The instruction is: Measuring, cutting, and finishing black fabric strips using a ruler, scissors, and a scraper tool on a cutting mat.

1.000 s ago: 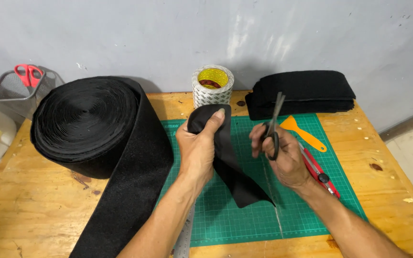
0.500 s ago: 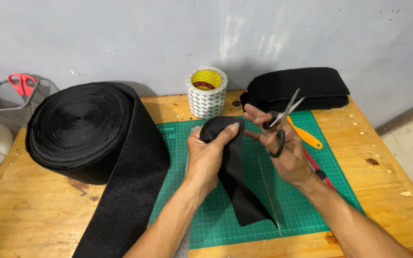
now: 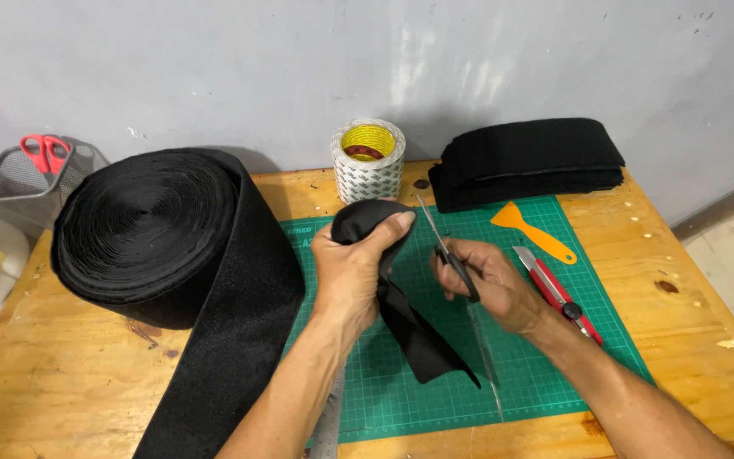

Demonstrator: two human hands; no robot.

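Observation:
My left hand grips a folded strip of black felt above the green cutting mat; the strip's loose end hangs down onto the mat. My right hand holds black-handled scissors, blades pointing up and left, close beside the bunched top of the strip. A large roll of black felt stands at the left, its tail running toward the front edge of the table.
A roll of white double-sided tape and a stack of cut black felt pieces sit at the back. An orange scraper and a red utility knife lie on the mat. A wire basket with red scissors stands far left. A metal ruler lies near the front edge.
The scissors have swung from right of the strip to its bunched top, blades now nearly closed. My left hand has kept its grip and shifted slightly.

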